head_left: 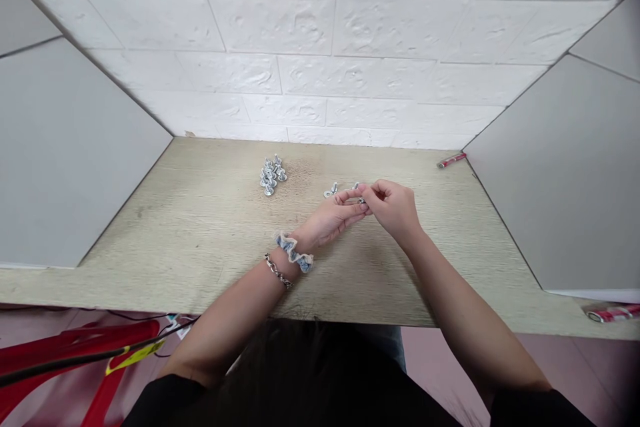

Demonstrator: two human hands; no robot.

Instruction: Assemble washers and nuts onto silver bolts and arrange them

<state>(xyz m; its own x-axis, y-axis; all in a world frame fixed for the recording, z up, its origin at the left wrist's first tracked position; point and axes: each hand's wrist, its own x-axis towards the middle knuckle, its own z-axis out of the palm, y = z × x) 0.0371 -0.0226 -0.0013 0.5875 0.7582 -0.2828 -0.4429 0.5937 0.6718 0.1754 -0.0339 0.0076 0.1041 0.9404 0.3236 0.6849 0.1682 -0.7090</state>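
Observation:
My left hand [336,216] is held over the wooden table, its fingers closed round a small metal piece [362,201] at the fingertips. Against those fingertips my right hand [393,207] is pinched on the same piece, which is mostly covered by the fingers. Just behind my left hand lie a bolt [335,187] and a flat washer [327,194]. Another bolt [355,185] shows partly beyond the fingertips. To the left, several bolts with washers [271,175] stand in a pile.
The wooden table [190,227] meets a white brick wall [305,27] at the back, with grey panels at both sides. A red tube [451,160] lies near the right back corner; another [613,313] lies at the right front edge. A red stool [75,347] is below left.

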